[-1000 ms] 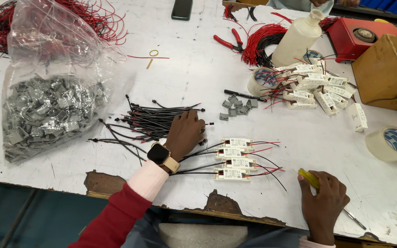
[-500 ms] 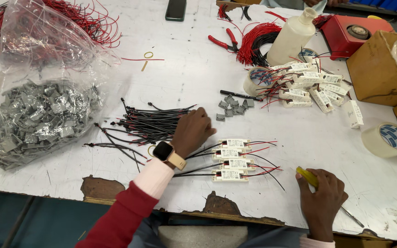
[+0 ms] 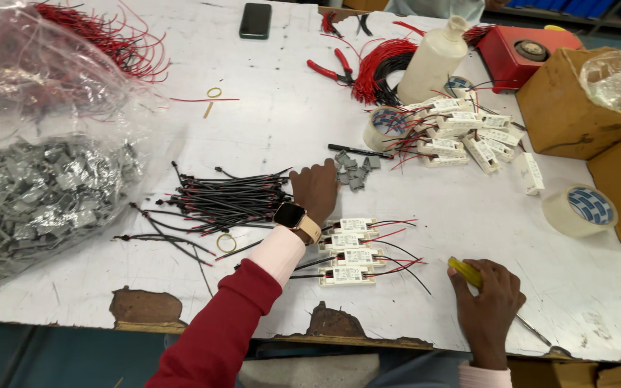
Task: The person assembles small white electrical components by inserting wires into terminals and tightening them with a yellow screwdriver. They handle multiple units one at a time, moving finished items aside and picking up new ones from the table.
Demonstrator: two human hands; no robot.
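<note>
My left hand (image 3: 315,190), with a watch on the wrist and a red sleeve, lies palm down between the right end of a bundle of black wires (image 3: 228,201) and a small heap of grey plastic clips (image 3: 353,171). Its fingertips almost touch the clips and it holds nothing. Just below the wrist, several small white modules with red and black leads (image 3: 353,251) lie in a row. My right hand (image 3: 486,302) rests near the table's front edge, closed around a yellow-handled screwdriver (image 3: 465,271) whose thin shaft sticks out to the right.
A clear bag of grey clips (image 3: 44,194) fills the left side. Behind lie red wires (image 3: 109,43), a phone (image 3: 255,20), red cutters (image 3: 332,68), a white bottle (image 3: 433,61), a pile of white modules (image 3: 461,133), tape rolls (image 3: 580,210), a red box (image 3: 522,50) and cardboard boxes (image 3: 576,108).
My left hand has slid from the black wire bundle toward the grey clips. My right hand has kept still with the screwdriver.
</note>
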